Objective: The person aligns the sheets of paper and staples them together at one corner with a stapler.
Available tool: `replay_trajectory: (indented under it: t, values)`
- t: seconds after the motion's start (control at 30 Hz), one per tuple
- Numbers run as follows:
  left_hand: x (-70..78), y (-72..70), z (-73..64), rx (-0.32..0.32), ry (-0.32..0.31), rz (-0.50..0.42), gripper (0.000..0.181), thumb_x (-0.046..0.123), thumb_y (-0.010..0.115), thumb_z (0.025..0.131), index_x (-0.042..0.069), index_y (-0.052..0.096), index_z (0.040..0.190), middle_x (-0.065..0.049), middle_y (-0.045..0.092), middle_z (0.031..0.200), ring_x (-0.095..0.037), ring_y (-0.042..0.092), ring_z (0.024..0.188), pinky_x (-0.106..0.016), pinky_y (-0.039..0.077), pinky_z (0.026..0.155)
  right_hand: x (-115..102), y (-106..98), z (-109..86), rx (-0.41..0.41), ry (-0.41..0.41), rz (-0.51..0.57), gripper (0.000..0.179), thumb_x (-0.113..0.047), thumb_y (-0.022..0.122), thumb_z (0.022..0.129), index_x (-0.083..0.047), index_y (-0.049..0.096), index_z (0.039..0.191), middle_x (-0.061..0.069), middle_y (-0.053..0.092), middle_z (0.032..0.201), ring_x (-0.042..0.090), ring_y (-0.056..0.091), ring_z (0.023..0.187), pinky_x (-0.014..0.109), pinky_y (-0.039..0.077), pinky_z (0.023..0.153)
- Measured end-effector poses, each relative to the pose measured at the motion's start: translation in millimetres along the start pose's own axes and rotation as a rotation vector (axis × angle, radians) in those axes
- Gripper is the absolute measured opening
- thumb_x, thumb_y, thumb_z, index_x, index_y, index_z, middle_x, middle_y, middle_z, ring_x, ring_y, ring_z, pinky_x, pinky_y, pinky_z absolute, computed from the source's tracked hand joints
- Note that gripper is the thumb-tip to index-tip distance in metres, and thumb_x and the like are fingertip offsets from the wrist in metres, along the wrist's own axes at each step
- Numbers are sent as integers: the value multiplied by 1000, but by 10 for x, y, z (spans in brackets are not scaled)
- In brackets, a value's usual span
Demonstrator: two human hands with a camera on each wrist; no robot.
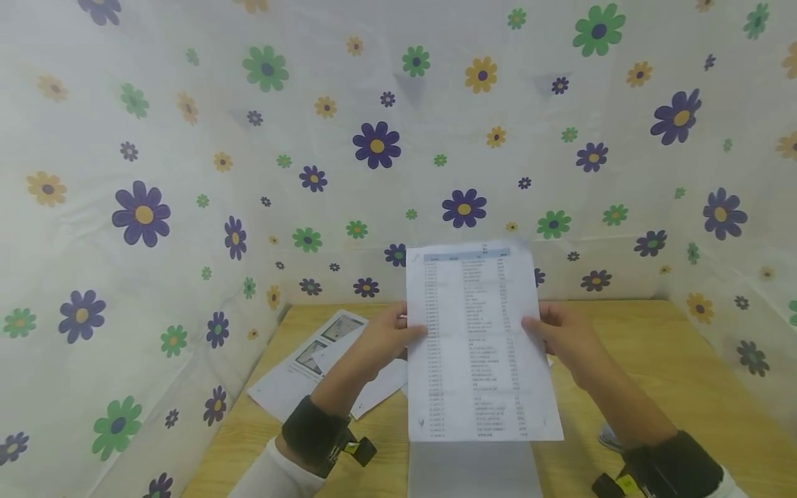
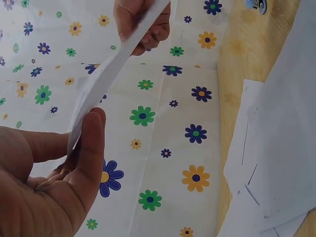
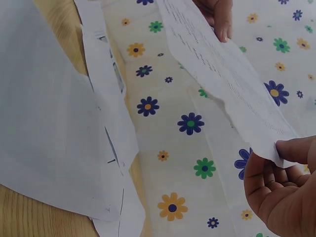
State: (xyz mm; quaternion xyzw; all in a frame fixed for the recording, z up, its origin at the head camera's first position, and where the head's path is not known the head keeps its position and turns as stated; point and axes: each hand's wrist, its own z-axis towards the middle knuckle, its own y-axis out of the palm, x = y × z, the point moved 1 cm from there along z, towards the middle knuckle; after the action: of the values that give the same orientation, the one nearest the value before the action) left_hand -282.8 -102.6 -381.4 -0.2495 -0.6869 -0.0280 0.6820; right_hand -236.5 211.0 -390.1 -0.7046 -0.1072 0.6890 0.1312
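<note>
Printed sheet [image 1: 476,373] in the air above the table [image 1: 672,387], gripped by both hands: left hand [image 1: 380,341] pinches its left edge, right hand [image 1: 568,339] its right edge, thumbs on the printed face. Top and bottom edges free. Wood shows between right hand and the flowered cloth [image 1: 411,187] wall; on the left, papers [image 1: 289,380] take up the room. Long axis runs near and far in the head view, tinted heading band at the far end, print facing the person. Counts: one sheet visibly held, one blank sheet [image 1: 473,472] below, at least two overlapping papers left, bearing two pictures.
</note>
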Motion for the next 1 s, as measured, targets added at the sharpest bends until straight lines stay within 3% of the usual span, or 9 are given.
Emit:
replay_trajectory:
  t: [0.2,0.5,0.73,1.0]
  values:
    - [-64,-61,-161,33,6,-43,33,15,63,101,4,56,132,-13,74,107,-29,76,89,-43,63,74,0,38,-94,-27,27,18,40,-25,63,102,-1,59,134,16,69,122,23,72,99,35,60,87]
    - [-207,-28,-297,42,-35,-7,28,15,65,100,2,58,124,-10,76,98,-27,76,82,-38,63,66,81,154,-231,-48,90,-6,39,-26,65,101,1,61,129,13,72,114,22,72,94,35,60,86]
    - [-316,32,-342,28,-26,-10,29,12,65,100,-3,58,123,-13,75,97,-27,76,83,-39,63,64,206,219,-263,-50,116,-20,39,-23,67,99,2,61,127,12,73,109,21,71,89,35,59,80]
    - [-430,89,-420,22,-100,33,38,14,68,97,-3,57,129,-11,74,95,-26,75,77,-38,62,64,345,290,-301,-63,155,-19,37,-21,68,98,4,62,125,9,74,103,22,72,83,36,59,74]
